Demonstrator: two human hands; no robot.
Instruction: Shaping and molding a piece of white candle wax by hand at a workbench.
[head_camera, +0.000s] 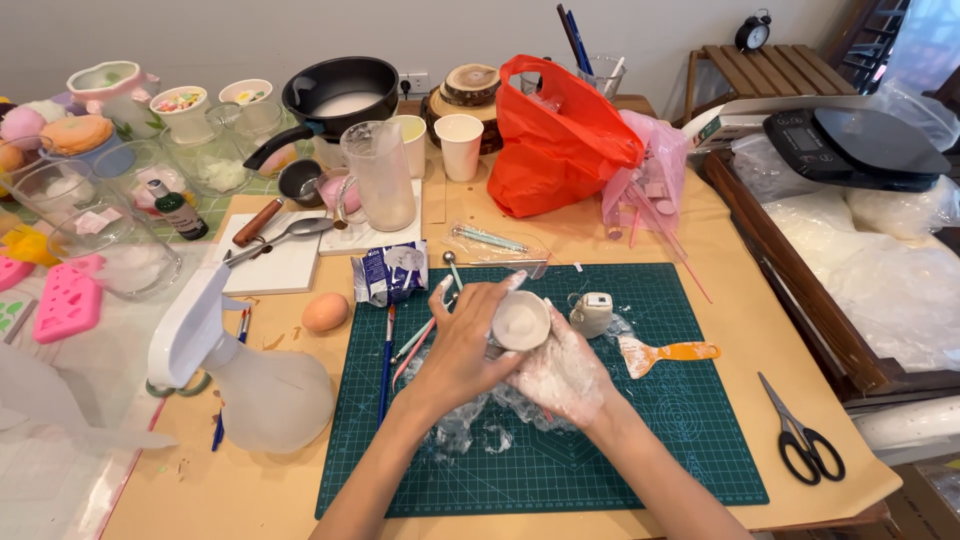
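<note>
Over the green cutting mat (600, 440), both hands close around a small round white lump (521, 322) with a flat pale face. My left hand (457, 345) wraps it from the left, fingers curled over the top. My right hand (563, 372), dusted with white powder, cups it from below and the right. Crumpled clear plastic film (470, 425) lies on the mat under my hands. A small white tape measure (592, 312) sits just right of the lump.
An orange-handled scraper (662, 352) and black scissors (805, 440) lie to the right. An egg (325, 312), a white spray bottle (255, 385), brushes (386, 360) and a blue packet (390, 272) sit left. A jug (383, 178), pan (338, 95), paper cup (460, 145) and orange bag (560, 135) stand behind.
</note>
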